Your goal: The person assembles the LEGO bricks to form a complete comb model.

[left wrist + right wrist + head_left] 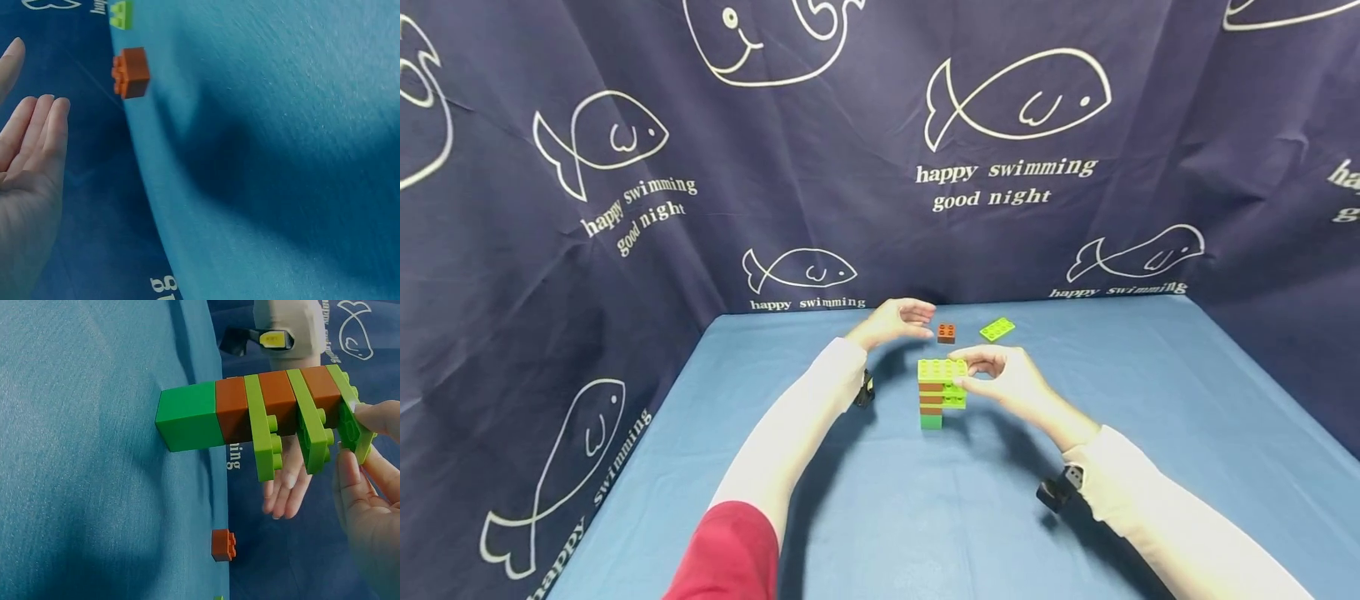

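A tower of toy building bricks point(190, 415) stands upright, its base a green block. Above that, brown bricks point(232, 409) alternate with lime-green plates point(265, 456) whose studded ends jut out on one side. At the top lies a lime plate point(936, 369); my right hand point(1011, 383) pinches its overhanging end between thumb and fingers. Behind and left of the tower, my left hand point(895, 323) hovers in the air with fingers extended, holding nothing. A loose brown brick point(946, 334) sits just to the right of its fingertips, not touched.
Another lime plate point(997, 329) lies studs up near the back of the blue cloth-covered table point(865, 517). A dark curtain point(880, 150) with white fish drawings rises behind and at both sides. Each wrist carries a small black camera point(1060, 489).
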### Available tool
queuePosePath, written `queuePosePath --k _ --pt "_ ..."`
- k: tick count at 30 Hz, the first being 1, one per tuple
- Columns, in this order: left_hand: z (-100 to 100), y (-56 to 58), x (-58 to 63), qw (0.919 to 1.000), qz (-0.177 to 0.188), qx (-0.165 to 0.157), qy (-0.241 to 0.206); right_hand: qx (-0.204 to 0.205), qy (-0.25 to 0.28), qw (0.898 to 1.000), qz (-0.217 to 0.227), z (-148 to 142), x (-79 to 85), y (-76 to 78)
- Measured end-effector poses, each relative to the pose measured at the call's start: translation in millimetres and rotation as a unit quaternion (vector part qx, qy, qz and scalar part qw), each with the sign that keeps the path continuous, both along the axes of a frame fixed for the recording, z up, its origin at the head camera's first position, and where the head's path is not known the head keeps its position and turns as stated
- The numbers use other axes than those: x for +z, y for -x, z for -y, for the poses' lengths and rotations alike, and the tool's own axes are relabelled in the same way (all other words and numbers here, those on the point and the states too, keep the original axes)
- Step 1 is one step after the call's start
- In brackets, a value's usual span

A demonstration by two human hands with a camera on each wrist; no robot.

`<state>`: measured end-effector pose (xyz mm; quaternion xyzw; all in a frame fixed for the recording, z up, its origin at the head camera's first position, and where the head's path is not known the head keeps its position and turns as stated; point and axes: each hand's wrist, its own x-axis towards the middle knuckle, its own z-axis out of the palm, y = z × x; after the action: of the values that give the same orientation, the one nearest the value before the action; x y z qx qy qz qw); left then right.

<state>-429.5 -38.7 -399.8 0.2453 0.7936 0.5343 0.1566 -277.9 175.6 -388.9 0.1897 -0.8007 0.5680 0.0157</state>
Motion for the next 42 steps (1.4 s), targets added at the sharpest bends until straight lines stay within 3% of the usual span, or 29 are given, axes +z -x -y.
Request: queuePosePath --k 6,10,22,27,42 --pt "-12.3 10.3 -2.4 0.9957 -0.033 0.001 0.086 0.0 -0.002 1.0 0.0 1.2 1.8 -1.0" --pt "-22.8 14.7 -4.7 0.9924 -0.044 -0.002 0.115 0.0 -0.001 1.0 -0.002 0.7 2.6 -1.8" --pt "-30.1 26.0 -17.1 0.9884 -0.043 0.04 0.14 0.01 0.009 1.0 -0.008 1.7 1.8 0.9" --pt "-35.0 24.8 -21.3 0.9871 -0.031 0.05 0.149 0.007 0.003 1.0 -0.005 -0.3 0.6 1.5" --pt "-46.1 22.0 -35.5 0.979 -0.053 0.09 0.175 0.006 0.002 1.0 -0.005 -0.1 1.5 -2.4"
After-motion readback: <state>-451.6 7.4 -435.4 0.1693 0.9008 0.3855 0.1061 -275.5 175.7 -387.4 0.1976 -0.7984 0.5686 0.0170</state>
